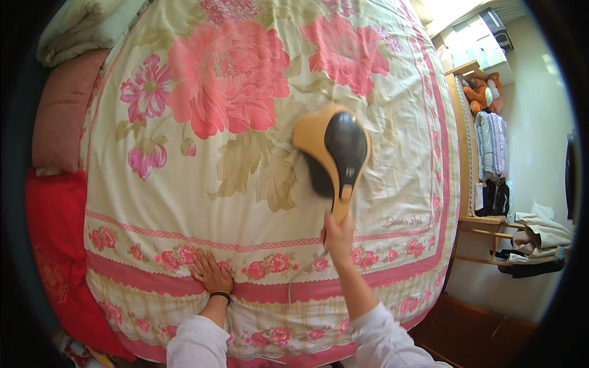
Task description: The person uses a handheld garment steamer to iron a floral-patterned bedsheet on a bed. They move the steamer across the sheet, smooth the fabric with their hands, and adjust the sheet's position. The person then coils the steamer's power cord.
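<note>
Bedspread point(184, 193) could have bunched if the handheld vacuum point(337, 144), gripped by the right hand point(338, 236), caught loose creases point(396, 162); the left hand point(211, 273) lay flat, gripping nothing.

pale wall point(534, 92); wooden shelf point(458, 116), right; bright light point(438, 13), upper right

Cursive lettering point(403, 222) marks the bedspread point(202, 190) at four o'clock, and a pale mark point(350, 172) on the vacuum point(343, 144), toward three, is unreadable

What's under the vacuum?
The bedspread: its printed leaves show just left of the vacuum. The patch directly beneath is covered, so its print can't be seen.
</note>
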`<state>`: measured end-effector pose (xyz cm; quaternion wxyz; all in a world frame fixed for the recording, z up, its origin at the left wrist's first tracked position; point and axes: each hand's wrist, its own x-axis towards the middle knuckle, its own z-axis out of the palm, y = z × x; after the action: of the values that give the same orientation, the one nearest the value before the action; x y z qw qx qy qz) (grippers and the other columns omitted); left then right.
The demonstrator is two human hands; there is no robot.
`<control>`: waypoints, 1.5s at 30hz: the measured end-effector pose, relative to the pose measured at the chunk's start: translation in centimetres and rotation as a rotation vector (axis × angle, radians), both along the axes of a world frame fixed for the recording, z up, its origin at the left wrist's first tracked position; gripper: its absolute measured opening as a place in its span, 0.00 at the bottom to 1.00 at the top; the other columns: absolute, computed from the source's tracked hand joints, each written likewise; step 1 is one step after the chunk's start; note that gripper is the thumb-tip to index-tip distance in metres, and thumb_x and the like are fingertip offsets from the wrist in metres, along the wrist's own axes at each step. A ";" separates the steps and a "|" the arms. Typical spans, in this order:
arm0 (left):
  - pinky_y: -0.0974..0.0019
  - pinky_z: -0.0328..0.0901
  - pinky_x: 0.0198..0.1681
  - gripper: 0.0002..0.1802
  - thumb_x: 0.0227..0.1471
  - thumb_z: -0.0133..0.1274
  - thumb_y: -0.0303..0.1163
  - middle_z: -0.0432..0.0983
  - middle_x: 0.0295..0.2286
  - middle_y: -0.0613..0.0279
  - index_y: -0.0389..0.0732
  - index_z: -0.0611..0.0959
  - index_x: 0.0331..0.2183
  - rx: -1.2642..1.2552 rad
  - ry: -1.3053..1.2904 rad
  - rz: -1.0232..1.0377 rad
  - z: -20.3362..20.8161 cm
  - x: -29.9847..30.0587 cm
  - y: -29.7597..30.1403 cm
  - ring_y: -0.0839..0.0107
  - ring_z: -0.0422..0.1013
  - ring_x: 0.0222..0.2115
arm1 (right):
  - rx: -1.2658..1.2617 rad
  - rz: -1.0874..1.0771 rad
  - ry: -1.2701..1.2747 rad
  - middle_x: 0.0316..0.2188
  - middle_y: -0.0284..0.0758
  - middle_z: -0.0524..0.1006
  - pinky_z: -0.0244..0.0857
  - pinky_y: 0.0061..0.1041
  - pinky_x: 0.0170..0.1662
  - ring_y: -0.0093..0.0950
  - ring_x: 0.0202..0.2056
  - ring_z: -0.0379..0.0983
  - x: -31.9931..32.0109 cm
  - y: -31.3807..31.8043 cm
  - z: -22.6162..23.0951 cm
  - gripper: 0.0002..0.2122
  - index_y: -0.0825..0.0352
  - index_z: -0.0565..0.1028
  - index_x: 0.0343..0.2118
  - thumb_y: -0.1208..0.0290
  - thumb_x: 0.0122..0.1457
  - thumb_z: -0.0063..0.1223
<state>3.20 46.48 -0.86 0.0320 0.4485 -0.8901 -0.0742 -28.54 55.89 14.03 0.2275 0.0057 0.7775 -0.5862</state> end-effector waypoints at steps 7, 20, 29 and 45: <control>0.35 0.29 0.62 0.35 0.54 0.36 0.41 0.45 0.63 0.42 0.33 0.58 0.59 0.006 0.011 -0.015 -0.6 -0.1 0.1 0.43 0.38 0.65 | -0.015 0.011 0.181 0.13 0.31 0.66 0.55 0.25 0.10 0.22 0.09 0.62 -17.5 -11.4 -2.2 0.11 0.68 0.65 0.31 0.68 0.57 0.54; 0.32 0.31 0.61 0.33 0.54 0.34 0.43 0.49 0.62 0.41 0.33 0.62 0.57 0.003 0.046 0.010 -2.3 1.5 0.5 0.40 0.40 0.64 | 0.582 0.007 0.427 0.16 0.40 0.75 0.66 0.33 0.16 0.31 0.15 0.73 -36.4 -22.3 -0.2 0.21 0.77 0.77 0.22 0.57 0.53 0.62; 0.32 0.31 0.61 0.34 0.53 0.35 0.44 0.51 0.61 0.43 0.34 0.63 0.57 -0.013 0.091 -0.026 -2.6 0.6 0.7 0.42 0.41 0.64 | 0.906 -0.147 0.755 0.17 0.41 0.78 0.70 0.34 0.32 0.38 0.22 0.77 -43.3 -15.4 -1.6 0.27 0.74 0.79 0.26 0.46 0.52 0.58; 0.36 0.31 0.63 0.34 0.54 0.34 0.40 0.48 0.63 0.44 0.35 0.59 0.60 -0.043 0.043 -0.009 -0.2 -0.1 0.1 0.44 0.40 0.64 | 0.199 -0.027 0.200 0.12 0.29 0.65 0.54 0.22 0.10 0.20 0.08 0.61 -11.5 6.3 -0.4 0.10 0.65 0.64 0.30 0.67 0.59 0.52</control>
<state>3.13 46.54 -1.02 0.0604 0.4419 -0.8926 -0.0651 -40.01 62.21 13.60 0.1391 -0.0197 0.8505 -0.5069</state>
